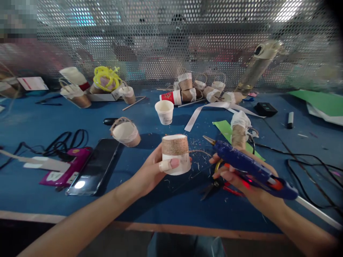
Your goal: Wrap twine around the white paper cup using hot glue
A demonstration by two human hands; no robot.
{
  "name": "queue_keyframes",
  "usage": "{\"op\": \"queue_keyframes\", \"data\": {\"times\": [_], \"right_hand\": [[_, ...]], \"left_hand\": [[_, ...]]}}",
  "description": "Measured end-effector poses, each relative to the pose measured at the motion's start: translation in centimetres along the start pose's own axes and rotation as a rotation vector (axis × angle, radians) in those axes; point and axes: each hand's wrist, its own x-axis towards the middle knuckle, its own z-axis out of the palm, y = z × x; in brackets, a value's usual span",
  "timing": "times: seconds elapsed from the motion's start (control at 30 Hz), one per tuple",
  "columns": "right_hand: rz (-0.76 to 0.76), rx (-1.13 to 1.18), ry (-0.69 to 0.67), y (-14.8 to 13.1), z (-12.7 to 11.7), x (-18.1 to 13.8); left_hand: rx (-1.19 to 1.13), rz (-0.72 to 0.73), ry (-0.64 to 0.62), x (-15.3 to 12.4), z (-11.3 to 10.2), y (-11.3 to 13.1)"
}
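My left hand [154,167] is closed around a white paper cup [182,163], its narrower end up, with brown twine [175,145] wound around the upper part. The thumb, wearing a bandage-like wrap, presses on the bare lower wall. A loose strand runs from the cup's right side toward the fingers of my right hand [230,175]. That hand grips a blue glue gun [241,160], whose nozzle points left, apart from the cup; a white glue stick [318,212] sticks out behind. Under the right hand lie scissors [214,185], partly hidden by it.
A plain cup [164,113] and a handled cup [127,134] stand beyond my left hand. At left are a phone [95,166] and a magenta device [68,171]. Decorated cups [185,82], a bottle [254,67] and a perforated screen [160,50] line the back. Cables [294,153] lie right.
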Motion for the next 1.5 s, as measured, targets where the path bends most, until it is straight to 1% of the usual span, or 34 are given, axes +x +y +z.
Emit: {"op": "queue_keyframes", "data": {"times": [0.07, 0.13, 0.17, 0.23, 0.33, 0.43, 0.5, 0.6, 0.73, 0.87, 1.0, 1.1, 1.27, 1.5], "right_hand": [[0.018, -0.103, 0.101, 0.04, -0.31, 0.2], [0.001, -0.152, 0.199, -0.04, -0.4, 0.44], [-0.021, -0.165, 0.212, -0.12, -0.38, 0.55], [-0.082, -0.21, 0.159, -0.34, -0.31, 0.72], [-0.15, -0.258, -0.011, -0.53, -0.24, 0.83], [-0.224, -0.2, -0.137, -0.34, -0.26, 0.82], [-0.264, -0.161, -0.178, -0.1, -0.29, 0.79], [-0.271, -0.17, -0.219, 0.06, -0.35, 0.72], [-0.255, -0.195, -0.257, -0.13, -0.42, 0.63], [-0.253, -0.171, -0.252, -0.06, -0.34, 0.51], [-0.229, -0.168, -0.226, 0.08, -0.12, 0.34], [-0.227, -0.171, -0.255, 0.08, -0.15, 0.28], [-0.221, -0.158, -0.236, -0.04, -0.49, 0.36], [-0.212, -0.19, -0.253, -0.44, -0.4, 0.43]], "left_hand": [[0.015, 0.01, 0.013, -0.09, 0.08, 0.18], [0.033, 0.025, 0.025, -0.13, 0.17, 0.3], [0.039, 0.034, 0.03, -0.13, 0.21, 0.34], [0.043, 0.052, 0.029, -0.1, 0.29, 0.41], [0.047, 0.068, 0.016, -0.02, 0.3, 0.46], [0.087, 0.086, 0.022, 0.09, 0.16, 0.41], [0.119, 0.099, 0.027, 0.12, -0.01, 0.31], [0.184, 0.12, 0.045, 0.06, -0.29, 0.11], [0.274, 0.148, 0.07, -0.18, -0.46, -0.04], [0.31, 0.156, 0.058, -0.35, -0.35, 0.03], [0.33, 0.172, 0.082, -0.35, -0.39, 0.04], [0.345, 0.196, 0.076, -0.32, -0.47, -0.01], [0.34, 0.192, 0.082, -0.32, -0.39, 0.01], [0.353, 0.188, 0.087, -0.41, -0.44, -0.01]]}}
